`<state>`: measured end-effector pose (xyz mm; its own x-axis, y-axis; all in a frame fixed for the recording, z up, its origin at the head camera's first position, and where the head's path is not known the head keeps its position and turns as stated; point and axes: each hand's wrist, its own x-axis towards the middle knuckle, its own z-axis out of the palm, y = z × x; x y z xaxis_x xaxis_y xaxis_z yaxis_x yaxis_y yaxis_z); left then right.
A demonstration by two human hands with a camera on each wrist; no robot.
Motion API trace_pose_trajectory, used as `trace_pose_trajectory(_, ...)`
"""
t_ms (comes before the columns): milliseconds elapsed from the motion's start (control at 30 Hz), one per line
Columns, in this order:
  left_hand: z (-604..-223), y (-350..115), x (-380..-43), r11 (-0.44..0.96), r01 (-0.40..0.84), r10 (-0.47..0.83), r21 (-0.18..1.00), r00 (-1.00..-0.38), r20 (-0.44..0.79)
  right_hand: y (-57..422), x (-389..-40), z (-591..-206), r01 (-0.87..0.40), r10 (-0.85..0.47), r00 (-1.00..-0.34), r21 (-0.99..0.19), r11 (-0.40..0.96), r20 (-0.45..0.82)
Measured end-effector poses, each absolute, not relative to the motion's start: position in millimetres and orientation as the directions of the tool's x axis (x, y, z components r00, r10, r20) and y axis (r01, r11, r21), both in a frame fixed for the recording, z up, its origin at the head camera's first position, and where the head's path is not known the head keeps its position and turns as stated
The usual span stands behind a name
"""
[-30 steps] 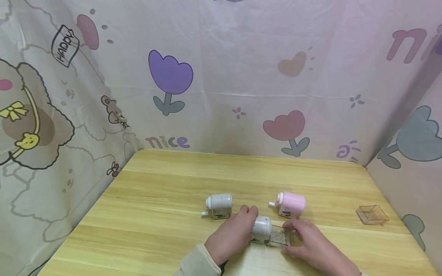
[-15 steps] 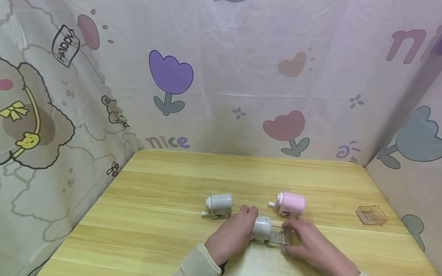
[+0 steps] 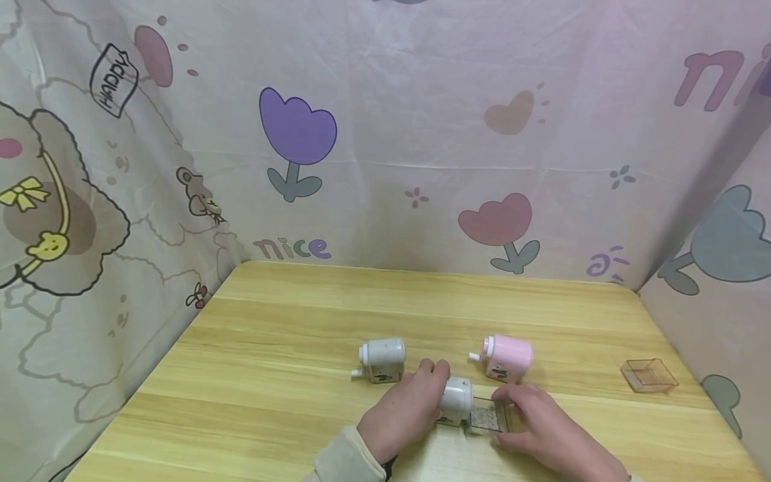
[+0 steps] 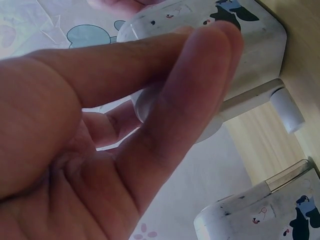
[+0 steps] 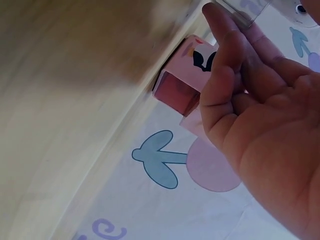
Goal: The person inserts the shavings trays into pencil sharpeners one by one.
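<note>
My left hand (image 3: 400, 412) grips a white hand-crank pencil sharpener (image 3: 458, 395) on the table, covering its crank end in the head view. The crank handle (image 4: 287, 110) shows in the left wrist view. Between thumb and fingers, my right hand (image 3: 548, 422) pinches the outer end of a clear shavings drawer (image 3: 484, 418). This drawer holds grey shavings and lies right at the sharpener's right end. Behind the hands stand a second white sharpener (image 3: 385, 358) and a pink sharpener (image 3: 508, 356). A dark red drawer slot (image 5: 175, 95) faces the right wrist camera on the pink one.
A loose transparent orange-brown drawer (image 3: 648, 375) lies near the right edge of the wooden table (image 3: 271, 402). Printed cloth (image 3: 391, 134) hangs behind the table and along both sides.
The clear drawer has shifted very slightly toward the person, along with the right fingertips. The left hand and its sharpener stay in place.
</note>
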<state>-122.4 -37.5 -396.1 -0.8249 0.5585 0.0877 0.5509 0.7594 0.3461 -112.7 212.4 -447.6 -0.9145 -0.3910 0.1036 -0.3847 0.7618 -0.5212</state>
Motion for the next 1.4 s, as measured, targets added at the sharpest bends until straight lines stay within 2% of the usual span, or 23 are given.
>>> trace_pose_trajectory(500, -396.7, -36.7, -121.8, 0.762, 0.553, 0.556, 0.336, -0.825, 0.095, 211.9, -114.6, -449.3, -0.408, -0.389, -0.909, -0.51, 0.757, 0.151)
trace_pose_trajectory(1400, -396.3, -36.7, -119.3, 0.769, 0.542, 0.546, 0.339, -0.833, 0.094, 212.0, -112.3, -447.0, -0.361, -0.358, -0.927, -0.534, 0.764, 0.115)
